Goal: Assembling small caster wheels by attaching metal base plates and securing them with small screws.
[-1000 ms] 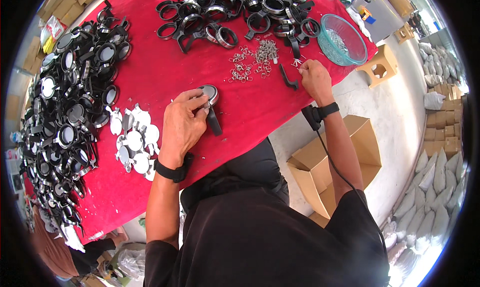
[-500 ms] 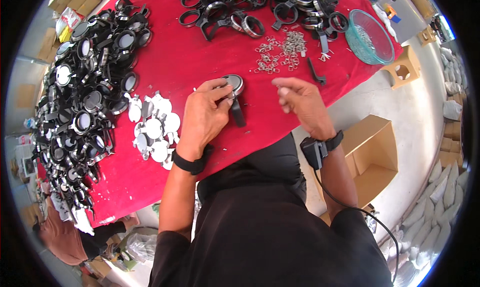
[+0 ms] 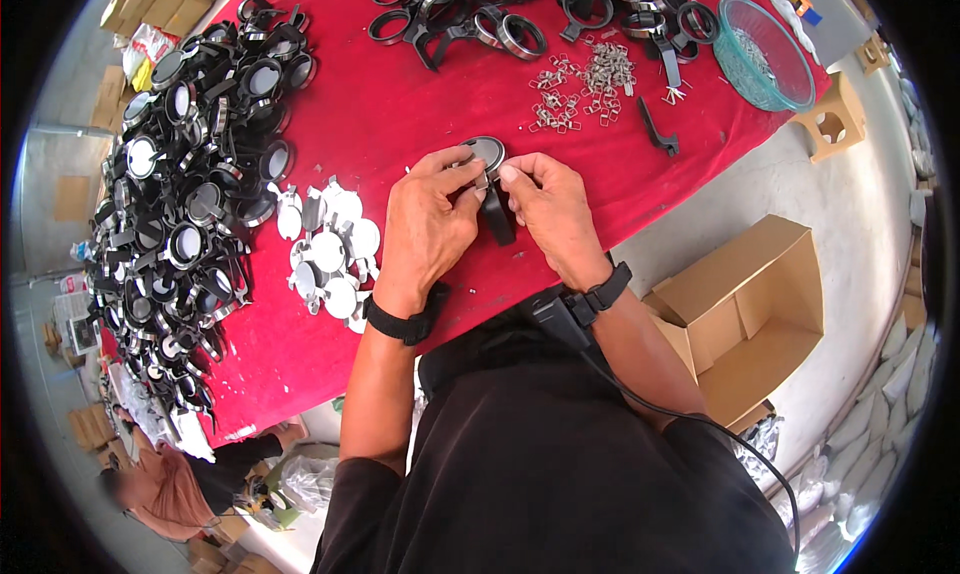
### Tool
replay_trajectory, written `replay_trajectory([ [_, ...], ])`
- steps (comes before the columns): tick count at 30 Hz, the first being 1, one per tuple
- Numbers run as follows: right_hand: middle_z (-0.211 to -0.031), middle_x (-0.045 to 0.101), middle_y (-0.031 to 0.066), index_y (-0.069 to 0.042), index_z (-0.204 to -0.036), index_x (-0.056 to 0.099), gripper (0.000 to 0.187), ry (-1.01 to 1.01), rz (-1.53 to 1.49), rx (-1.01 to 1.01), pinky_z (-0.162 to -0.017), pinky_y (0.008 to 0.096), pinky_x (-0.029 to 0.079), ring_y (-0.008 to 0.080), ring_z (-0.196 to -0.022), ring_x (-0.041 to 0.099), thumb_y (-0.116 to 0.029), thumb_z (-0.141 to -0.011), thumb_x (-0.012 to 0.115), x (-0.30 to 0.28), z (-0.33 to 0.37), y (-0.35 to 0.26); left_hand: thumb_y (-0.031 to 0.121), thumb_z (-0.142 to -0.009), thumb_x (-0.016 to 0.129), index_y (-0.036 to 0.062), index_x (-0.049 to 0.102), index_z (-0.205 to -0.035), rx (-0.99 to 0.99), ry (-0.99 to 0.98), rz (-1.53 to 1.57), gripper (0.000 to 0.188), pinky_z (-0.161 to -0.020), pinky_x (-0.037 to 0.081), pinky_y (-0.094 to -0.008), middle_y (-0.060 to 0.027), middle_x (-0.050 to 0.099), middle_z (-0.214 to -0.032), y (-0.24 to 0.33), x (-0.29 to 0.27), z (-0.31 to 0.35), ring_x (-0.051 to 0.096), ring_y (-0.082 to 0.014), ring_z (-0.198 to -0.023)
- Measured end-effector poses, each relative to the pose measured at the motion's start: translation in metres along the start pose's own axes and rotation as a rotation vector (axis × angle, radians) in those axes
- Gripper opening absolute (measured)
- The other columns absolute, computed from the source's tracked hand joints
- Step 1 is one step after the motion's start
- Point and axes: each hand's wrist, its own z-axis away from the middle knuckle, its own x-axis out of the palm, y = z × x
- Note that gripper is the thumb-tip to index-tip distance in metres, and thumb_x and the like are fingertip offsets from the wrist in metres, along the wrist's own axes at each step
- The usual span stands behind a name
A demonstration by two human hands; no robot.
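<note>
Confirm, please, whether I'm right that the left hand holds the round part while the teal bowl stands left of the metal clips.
Not left: in the head view the teal bowl stands right of the metal clips; the left hand does hold the round part.

Could read no words, numbers or signs. Saw only red marks on a white bag point(image 3: 153, 42), too small to read.

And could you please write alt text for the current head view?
A person's left hand holds a round, handled part on a red table, the right hand at its side. Similar parts are heaped at left, near white discs; metal clips and a teal bowl lie beyond.
</note>
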Motion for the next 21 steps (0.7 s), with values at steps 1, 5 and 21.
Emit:
replay_trajectory([
  [1,-0.082,0.071,0.0017,0.003,-0.11,0.077,0.019,0.023,0.015,0.0,-0.064,0.0296,0.052,0.0085,-0.072,0.064,-0.015,-0.107,0.073,0.002,0.001,0.0,0.0,-0.09,0.075,-0.0002,0.082,-0.123,-0.036,-0.022,0.011,0.034,-0.103,0.059,-0.0419,-0.0206,0.078,-0.132,0.002,-0.001,0.0,0.076,-0.0385,-0.117],
  [5,-0.08,0.073,0.0038,0.004,-0.107,0.078,0.02,0.05,0.027,0.013,-0.066,0.0311,0.054,0.0101,-0.072,0.065,-0.016,-0.106,0.074,0.006,0.003,-0.001,-0.001,-0.09,0.076,0.0002,0.082,-0.126,-0.071,-0.03,0.022,0.037,-0.11,0.057,-0.0412,-0.0199,0.078,-0.134,0.003,-0.002,0.0,0.075,-0.0377,-0.125],
  [21,-0.084,0.076,0.0208,0.001,-0.103,0.077,0.026,0.206,0.437,-0.234,-0.075,0.0459,0.057,0.035,-0.076,0.074,-0.024,-0.103,0.076,0.015,0.004,0.012,0.0,-0.09,0.076,-0.0002,0.082,-0.126,-0.069,-0.023,-0.02,0.036,-0.108,0.058,-0.0414,-0.0206,0.078,-0.134,0.007,0.004,0.0,0.075,-0.039,-0.123],
])
